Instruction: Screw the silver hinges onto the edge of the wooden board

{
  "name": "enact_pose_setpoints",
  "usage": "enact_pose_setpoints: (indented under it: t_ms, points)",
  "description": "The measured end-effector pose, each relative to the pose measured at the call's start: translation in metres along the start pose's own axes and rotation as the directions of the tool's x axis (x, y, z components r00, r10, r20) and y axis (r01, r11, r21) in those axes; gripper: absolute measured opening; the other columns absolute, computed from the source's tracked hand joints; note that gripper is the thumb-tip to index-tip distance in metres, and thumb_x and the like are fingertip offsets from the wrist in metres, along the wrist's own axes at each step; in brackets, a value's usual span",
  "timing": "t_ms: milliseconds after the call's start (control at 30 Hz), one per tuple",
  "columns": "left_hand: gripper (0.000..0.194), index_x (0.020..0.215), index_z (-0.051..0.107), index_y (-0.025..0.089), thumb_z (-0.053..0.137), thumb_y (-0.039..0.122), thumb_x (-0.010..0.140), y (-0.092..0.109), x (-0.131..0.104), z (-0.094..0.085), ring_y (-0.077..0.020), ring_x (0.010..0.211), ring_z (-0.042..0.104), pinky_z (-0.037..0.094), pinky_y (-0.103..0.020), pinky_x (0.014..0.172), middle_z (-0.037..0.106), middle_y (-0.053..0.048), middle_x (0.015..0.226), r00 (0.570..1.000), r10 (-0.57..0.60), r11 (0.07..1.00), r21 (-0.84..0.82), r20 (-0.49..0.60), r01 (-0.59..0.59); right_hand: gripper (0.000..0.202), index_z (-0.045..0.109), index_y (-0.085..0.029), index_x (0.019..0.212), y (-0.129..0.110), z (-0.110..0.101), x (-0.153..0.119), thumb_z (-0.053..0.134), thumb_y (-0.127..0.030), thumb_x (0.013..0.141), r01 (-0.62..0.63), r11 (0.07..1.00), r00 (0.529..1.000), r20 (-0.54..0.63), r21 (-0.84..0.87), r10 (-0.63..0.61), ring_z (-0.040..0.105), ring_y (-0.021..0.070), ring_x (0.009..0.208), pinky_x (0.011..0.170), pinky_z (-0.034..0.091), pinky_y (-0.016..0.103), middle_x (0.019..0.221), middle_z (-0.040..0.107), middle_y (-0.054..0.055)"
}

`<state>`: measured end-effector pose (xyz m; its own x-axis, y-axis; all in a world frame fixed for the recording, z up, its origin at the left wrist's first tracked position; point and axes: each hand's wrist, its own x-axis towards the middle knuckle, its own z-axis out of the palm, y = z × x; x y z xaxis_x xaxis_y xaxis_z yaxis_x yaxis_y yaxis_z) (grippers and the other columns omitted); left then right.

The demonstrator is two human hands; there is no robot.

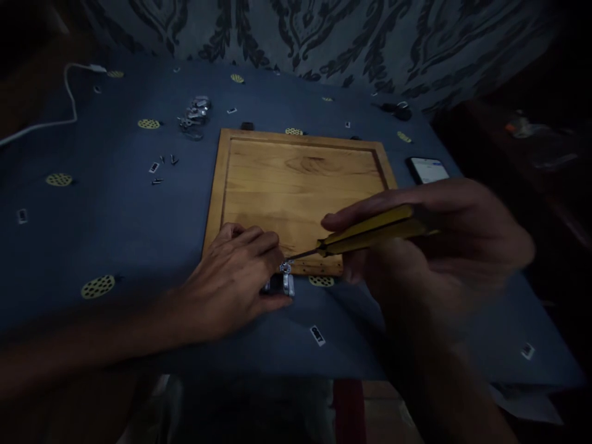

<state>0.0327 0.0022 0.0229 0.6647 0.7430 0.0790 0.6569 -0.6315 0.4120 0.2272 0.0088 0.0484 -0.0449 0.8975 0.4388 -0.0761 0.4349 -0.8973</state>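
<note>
Likely stiff, slick metal fitting (pixel 288 285); best pinned at near edge of board (pixel 277 200). Left hand (pixel 238 280) clamps it, right hand (pixel 462 243) grips screwdriver (pixel 370 232).

Yellow screwdriver handle (pixel 374 235), brown board (pixel 296 191), yellow-patterned blue cloth (pixel 115 228)

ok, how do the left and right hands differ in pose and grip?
Left hand lies low, knuckles up, at the wooden board's near edge; right hand is raised and curled. Left hand is against a silvery metal fitting; right hand grips a yellow-handled screwdriver. Both are bare.
</note>
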Motion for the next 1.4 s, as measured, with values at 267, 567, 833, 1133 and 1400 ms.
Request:
enact_pose_setpoints:
  t_ms: [267,567,833,1133,1400]
  points:
    - [0.033,0.103,0.071,0.016,0.079,0.044,0.088,-0.0017,-0.0018,0.0017,-0.0254,0.103,0.062,0.040,-0.041,0.092,0.068,-0.004,0.102,0.999,0.014,1.000,0.008,-0.029,-0.014,0.010,0.073,-0.030,0.089,-0.0027,0.0075,-0.0009,0.082,-0.027,0.085,0.089,0.995,0.977,-0.192,-0.045,-0.096,0.054,0.0126,0.043,0.034,0.039,0.035,0.085,0.077,-0.003]
    - [0.033,0.101,0.070,0.016,0.078,0.045,0.089,0.0004,0.0006,-0.0012,-0.0256,0.102,0.063,0.040,-0.041,0.090,0.067,-0.003,0.102,1.000,-0.017,1.000,0.005,0.025,0.017,0.014,0.072,-0.032,0.092,0.0032,0.0071,-0.0045,0.083,-0.028,0.084,0.082,0.989,0.978,-0.183,-0.119,-0.103,0.069,0.0169,0.057,0.033,0.044,0.031,0.085,0.077,-0.002]
    - [0.033,0.102,0.070,0.016,0.078,0.045,0.090,-0.0013,-0.0002,-0.0012,-0.0264,0.102,0.064,0.040,-0.042,0.089,0.068,-0.004,0.103,1.000,0.006,1.000,-0.009,0.002,-0.006,0.010,0.071,-0.030,0.090,0.0020,0.0099,-0.0055,0.079,-0.025,0.087,0.037,0.988,0.981,-0.181,-0.149,-0.064,0.056,0.0128,0.041,0.032,0.045,0.032,0.084,0.076,-0.002]
    - [0.032,0.103,0.071,0.016,0.078,0.044,0.089,0.0007,0.0012,-0.0028,-0.0275,0.104,0.064,0.041,-0.043,0.090,0.069,-0.005,0.104,1.000,-0.010,1.000,-0.003,0.021,0.010,0.010,0.075,-0.030,0.091,0.0025,0.0076,-0.0036,0.080,-0.023,0.086,0.063,0.987,0.990,-0.119,-0.146,-0.081,0.061,0.0132,0.045,0.034,0.045,0.032,0.082,0.075,-0.002]
    - [0.032,0.103,0.072,0.015,0.079,0.043,0.088,0.0005,0.0012,-0.0025,-0.0264,0.101,0.064,0.040,-0.042,0.091,0.068,-0.004,0.101,1.000,-0.003,1.000,-0.008,0.005,0.003,0.016,0.079,-0.032,0.107,-0.0007,0.0024,0.0007,0.073,-0.035,0.093,0.046,0.990,0.999,0.023,-0.132,-0.043,0.061,0.0115,0.043,0.034,0.047,0.032,0.101,0.079,0.002]
